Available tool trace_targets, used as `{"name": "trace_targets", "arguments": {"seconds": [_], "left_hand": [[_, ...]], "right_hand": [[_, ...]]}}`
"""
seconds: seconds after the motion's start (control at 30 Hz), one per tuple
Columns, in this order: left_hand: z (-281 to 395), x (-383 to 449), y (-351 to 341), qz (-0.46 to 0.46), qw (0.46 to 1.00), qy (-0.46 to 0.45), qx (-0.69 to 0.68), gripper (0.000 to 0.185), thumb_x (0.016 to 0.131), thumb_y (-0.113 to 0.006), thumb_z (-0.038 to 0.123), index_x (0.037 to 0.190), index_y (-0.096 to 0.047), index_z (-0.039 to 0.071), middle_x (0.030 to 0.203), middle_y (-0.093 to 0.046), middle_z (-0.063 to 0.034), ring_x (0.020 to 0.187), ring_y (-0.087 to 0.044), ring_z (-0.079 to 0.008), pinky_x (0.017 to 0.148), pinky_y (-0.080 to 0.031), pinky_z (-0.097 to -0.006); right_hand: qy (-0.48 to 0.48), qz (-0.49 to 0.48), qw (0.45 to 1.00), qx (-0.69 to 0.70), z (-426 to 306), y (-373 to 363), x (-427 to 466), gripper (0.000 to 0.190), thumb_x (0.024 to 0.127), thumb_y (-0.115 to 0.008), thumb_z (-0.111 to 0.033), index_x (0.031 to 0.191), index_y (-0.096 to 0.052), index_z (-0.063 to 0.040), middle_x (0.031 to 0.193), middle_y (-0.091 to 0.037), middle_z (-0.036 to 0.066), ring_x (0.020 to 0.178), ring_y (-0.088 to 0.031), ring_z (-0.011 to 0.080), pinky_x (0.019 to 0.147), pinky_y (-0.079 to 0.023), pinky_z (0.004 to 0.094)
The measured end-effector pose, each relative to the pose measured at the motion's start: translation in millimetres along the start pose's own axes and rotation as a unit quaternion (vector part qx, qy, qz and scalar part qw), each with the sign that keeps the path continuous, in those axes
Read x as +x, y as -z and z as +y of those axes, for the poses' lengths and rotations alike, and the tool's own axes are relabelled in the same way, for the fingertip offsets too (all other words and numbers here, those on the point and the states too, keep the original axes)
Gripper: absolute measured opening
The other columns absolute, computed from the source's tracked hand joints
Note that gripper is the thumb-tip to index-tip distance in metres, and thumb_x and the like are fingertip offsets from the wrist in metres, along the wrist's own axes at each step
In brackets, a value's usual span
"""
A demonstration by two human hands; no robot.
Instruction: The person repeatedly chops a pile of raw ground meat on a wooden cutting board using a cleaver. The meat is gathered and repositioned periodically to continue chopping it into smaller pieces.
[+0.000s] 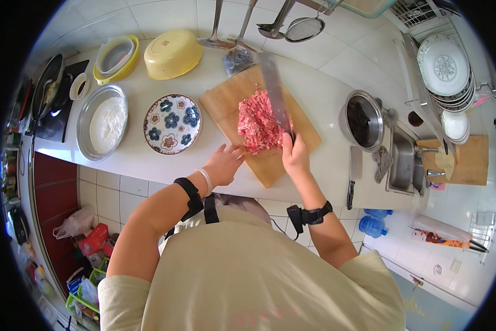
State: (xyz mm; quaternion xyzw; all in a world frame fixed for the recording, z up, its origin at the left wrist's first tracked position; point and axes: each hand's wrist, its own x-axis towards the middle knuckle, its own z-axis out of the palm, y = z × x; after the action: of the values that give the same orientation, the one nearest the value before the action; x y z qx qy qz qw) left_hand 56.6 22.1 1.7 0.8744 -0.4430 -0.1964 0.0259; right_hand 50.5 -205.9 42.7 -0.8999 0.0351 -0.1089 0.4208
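Note:
My right hand (296, 154) grips the handle of a wide-bladed cleaver (274, 89), its blade lying across the right side of a heap of minced meat (257, 120). The pink mince is spread over the middle of a wooden cutting board (268, 171), which sits at an angle on the counter. At the board's left edge rests my left hand (224, 164), fingers a little apart, the fingertips close to the mince. It holds nothing. Left of the board stands a flower-patterned plate (172, 124).
A metal bowl of white flour (107, 124) stands left, near the stove (61, 120). Behind are an upturned yellow basin (172, 54) and a yellow colander (119, 73). Rightward lie a second knife (354, 178), a steel pot with dark contents (361, 120) and the sink (403, 167).

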Motion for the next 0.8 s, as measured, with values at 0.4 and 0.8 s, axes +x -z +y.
{"name": "trace_targets", "arguments": {"seconds": [0.4, 0.8], "left_hand": [[1, 5, 1, 0.019, 1.000, -0.016, -0.008, 0.073, 0.075, -0.071, 0.024, 0.141, -0.046, 0.006, 0.140, -0.044, -0.0099, 0.137, -0.035, -0.0280, 0.113, -0.033, -0.0484], [-2, 8, 13, -0.015, 1.000, -0.013, 0.003, 0.075, 0.076, -0.070, 0.025, 0.143, -0.044, 0.006, 0.141, -0.043, -0.0109, 0.137, -0.035, -0.0284, 0.113, -0.032, -0.0477]], "right_hand": [[-0.044, -0.088, 0.980, -0.175, 43, -10, 5, 0.037, 0.100, -0.050, -0.038, 0.106, -0.057, -0.002, 0.084, -0.067, 0.026, 0.079, -0.064, 0.0464, 0.068, -0.050, 0.0520], [-0.054, -0.102, 0.982, -0.147, 67, -10, 25, 0.047, 0.098, -0.051, -0.045, 0.098, -0.056, 0.002, 0.082, -0.065, 0.029, 0.077, -0.063, 0.0473, 0.067, -0.049, 0.0521]]}}
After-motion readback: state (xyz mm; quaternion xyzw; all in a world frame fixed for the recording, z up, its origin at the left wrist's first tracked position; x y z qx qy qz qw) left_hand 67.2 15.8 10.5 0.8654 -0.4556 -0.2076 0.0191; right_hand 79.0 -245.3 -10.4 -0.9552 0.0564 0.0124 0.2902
